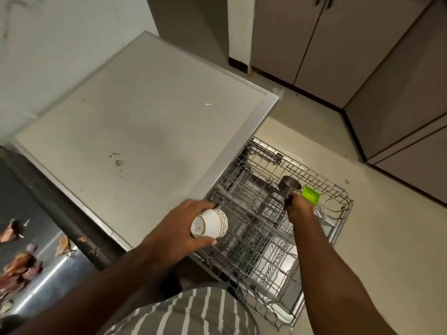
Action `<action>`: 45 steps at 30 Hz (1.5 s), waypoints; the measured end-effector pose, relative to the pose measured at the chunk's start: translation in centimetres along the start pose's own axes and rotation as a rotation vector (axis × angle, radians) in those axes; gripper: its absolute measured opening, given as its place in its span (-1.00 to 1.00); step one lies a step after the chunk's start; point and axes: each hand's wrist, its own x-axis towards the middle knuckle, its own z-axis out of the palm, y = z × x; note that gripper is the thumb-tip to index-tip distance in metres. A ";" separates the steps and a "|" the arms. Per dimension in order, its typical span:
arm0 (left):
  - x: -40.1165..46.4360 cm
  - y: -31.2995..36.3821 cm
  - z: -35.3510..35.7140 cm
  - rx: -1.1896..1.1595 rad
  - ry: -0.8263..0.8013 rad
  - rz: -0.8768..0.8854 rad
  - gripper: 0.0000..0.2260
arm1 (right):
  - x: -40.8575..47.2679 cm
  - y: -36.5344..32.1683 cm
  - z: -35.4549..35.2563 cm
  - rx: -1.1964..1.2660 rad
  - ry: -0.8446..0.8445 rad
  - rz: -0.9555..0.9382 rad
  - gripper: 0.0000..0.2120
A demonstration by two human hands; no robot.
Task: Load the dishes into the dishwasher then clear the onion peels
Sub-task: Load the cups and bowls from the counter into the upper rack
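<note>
The dishwasher's wire rack [336, 197] is pulled out over the floor, mostly bare. My left hand [179, 223] grips a white bowl [212, 226] with a patterned rim, held on its side above the rack's near left corner. My right hand [297, 205] reaches further over the rack and holds a steel cup [289, 184] by its lower part, mouth tilted up. A green plastic piece [310, 195] sits in the rack just right of the cup. Onion peels [21, 267] lie scattered in the steel sink [55, 281] at lower left.
The dishwasher's flat white top [135, 122] has a few small stains and fills the middle of the view. Grey cabinet doors [302, 39] stand behind and to the right. The pale floor [387, 226] surrounds the rack.
</note>
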 end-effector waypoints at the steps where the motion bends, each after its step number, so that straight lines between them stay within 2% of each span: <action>1: -0.1 -0.1 0.0 0.002 0.008 0.002 -0.30 | 0.1 -0.1 0.1 0.007 0.004 0.004 -0.80; 6: -0.4 -0.4 0.2 0.018 0.069 -0.017 -0.30 | 0.0 0.3 0.1 0.071 0.001 0.020 -0.83; 11: -0.1 -0.1 0.6 -0.006 0.061 -0.049 -0.32 | -1.0 2.7 -0.9 0.178 0.039 0.068 -0.75; 14: 0.4 0.2 1.2 0.012 0.024 -0.065 -0.29 | -2.7 5.0 -1.3 0.098 0.018 0.010 -0.78; 15: 0.6 0.3 1.4 0.022 0.014 -0.069 -0.28 | -3.4 5.8 -1.4 0.043 -0.036 -0.014 -0.81; 17: 0.9 0.6 1.8 0.040 -0.011 -0.080 -0.23 | -5.5 7.1 -1.7 -0.075 -0.253 -0.046 -0.80; 21: 1.9 1.1 2.4 0.092 -0.055 -0.108 -0.14 | -10.2 8.1 -2.0 -0.297 -0.724 -0.045 -0.64; 24: 2.5 1.3 2.9 0.200 -0.102 -0.123 -0.09 | -12.9 7.6 -2.0 -0.382 -0.854 -0.130 -0.53; 29: 3.6 2.0 3.6 0.248 -0.155 -0.133 -0.01 | -15.5 5.8 -2.0 -0.775 -0.971 -0.520 -0.57; 31: 4.1 2.0 3.9 0.252 -0.170 -0.140 0.03 | -15.6 5.5 -1.6 -0.920 -0.963 -0.603 -0.54; 33: 4.3 1.9 4.3 0.258 -0.175 -0.146 0.05 | -15.2 5.7 -1.3 -0.965 -0.933 -0.598 -0.53; 38: 4.5 1.6 5.3 0.242 -0.146 -0.083 -0.05 | -12.1 7.5 -0.8 -0.757 -0.865 -0.360 -0.59; 41: 4.3 1.6 5.2 0.194 -0.135 -0.016 -0.15 | -8.7 7.2 -0.1 -0.709 -0.645 -0.317 -0.53; 45: 3.1 1.2 4.5 0.133 -0.162 0.012 -0.27 | -3.4 4.6 1.7 -0.775 -0.352 -0.436 -0.38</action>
